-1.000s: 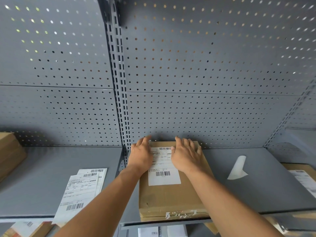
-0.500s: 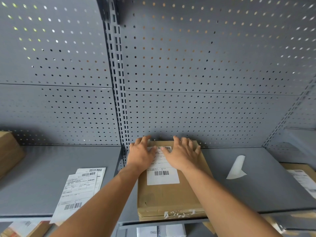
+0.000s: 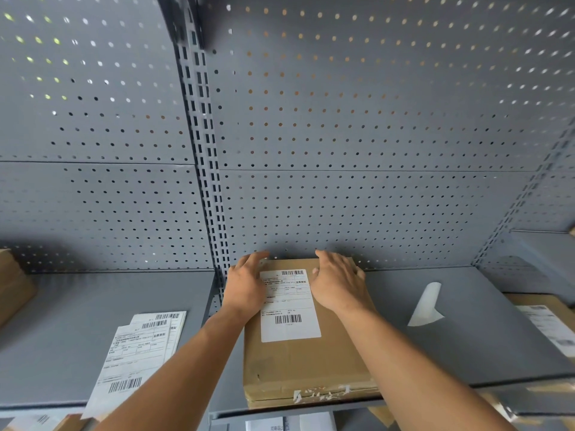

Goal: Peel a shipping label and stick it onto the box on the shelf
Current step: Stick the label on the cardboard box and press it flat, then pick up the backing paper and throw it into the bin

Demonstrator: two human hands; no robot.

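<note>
A flat brown cardboard box (image 3: 308, 365) lies on the grey shelf (image 3: 473, 346), its near end at the shelf's front edge. A white shipping label (image 3: 289, 306) with barcodes lies flat on the box's top, toward the far end. My left hand (image 3: 245, 284) rests palm down at the label's left edge, fingers stretched toward the back panel. My right hand (image 3: 337, 281) lies palm down just right of the label, fingers spread over the box's far right corner. Neither hand holds anything.
A stack of label sheets (image 3: 137, 353) lies on the left shelf bay. A curled white backing paper (image 3: 427, 306) lies right of the box. Another labelled box (image 3: 547, 321) sits at far right, a brown box (image 3: 12, 284) at far left. A perforated panel (image 3: 342, 150) closes the back.
Both hands have slid outward from over the label toward its side edges, uncovering more of the label. The box has stayed in place.
</note>
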